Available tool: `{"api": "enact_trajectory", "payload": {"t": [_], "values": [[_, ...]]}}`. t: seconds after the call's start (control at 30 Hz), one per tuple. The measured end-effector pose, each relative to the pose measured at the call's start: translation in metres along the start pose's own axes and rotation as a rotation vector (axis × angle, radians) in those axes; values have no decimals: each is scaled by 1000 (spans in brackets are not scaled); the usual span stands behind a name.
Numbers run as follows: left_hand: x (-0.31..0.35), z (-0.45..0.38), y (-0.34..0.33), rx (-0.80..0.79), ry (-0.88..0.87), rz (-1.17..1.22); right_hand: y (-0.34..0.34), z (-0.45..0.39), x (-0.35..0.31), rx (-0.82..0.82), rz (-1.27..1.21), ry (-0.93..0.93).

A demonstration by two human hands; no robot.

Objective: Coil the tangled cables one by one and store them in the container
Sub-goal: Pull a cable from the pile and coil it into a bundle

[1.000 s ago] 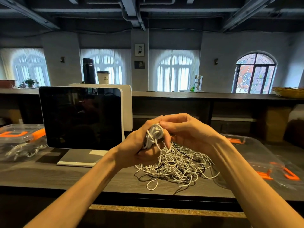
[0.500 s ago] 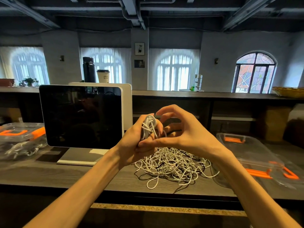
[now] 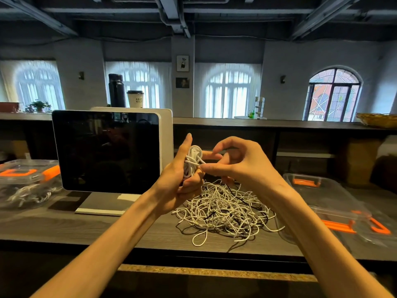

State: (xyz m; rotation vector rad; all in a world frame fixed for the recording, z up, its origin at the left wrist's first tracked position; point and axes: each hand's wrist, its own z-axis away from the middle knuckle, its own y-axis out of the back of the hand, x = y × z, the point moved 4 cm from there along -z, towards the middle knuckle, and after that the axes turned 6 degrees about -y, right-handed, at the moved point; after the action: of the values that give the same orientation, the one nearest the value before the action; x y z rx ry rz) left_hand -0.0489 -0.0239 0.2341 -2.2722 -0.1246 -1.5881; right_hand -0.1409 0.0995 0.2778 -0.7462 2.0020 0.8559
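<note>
Head view: I am watching the left hand gripping a small white coil upright, thumb raised along its left side and lower fingers curled round its base. The right hand is pinching the loose cable end at the coil's right flank, thumb and forefinger together, other fingers curled loosely.

The coil's long axis is running roughly vertical, held above the near-left edge of the tangled pile, which is lying on the surface directly below and slightly right of both hands. I am judging the end is being tucked or wrapped to finish this coil.

Storing turns on direction. The container at far left is already holding white cables, so I am taking it as the target; the left hand is nearer to it. A second clear box with orange latches is sitting just right of the pile, nearer the right hand.

The dark monitor and its stand are standing between the hands and the left container, so a leftward carry is needing to pass in front of the screen.
</note>
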Motion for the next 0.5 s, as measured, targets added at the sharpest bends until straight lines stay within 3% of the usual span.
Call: {"api": "enact_trajectory", "payload": {"t": [0.23,0.4,0.5], "values": [[-2,2,-5,-9,-10,-55,-1,-6,8,-157,-149,-336],[-2,1,-6,-40,-3,-129,-1,-2,9,-15,-47,-173],[-1,2,-9,-80,-12,-85,-3,1,11,67,-131,-37]]}}
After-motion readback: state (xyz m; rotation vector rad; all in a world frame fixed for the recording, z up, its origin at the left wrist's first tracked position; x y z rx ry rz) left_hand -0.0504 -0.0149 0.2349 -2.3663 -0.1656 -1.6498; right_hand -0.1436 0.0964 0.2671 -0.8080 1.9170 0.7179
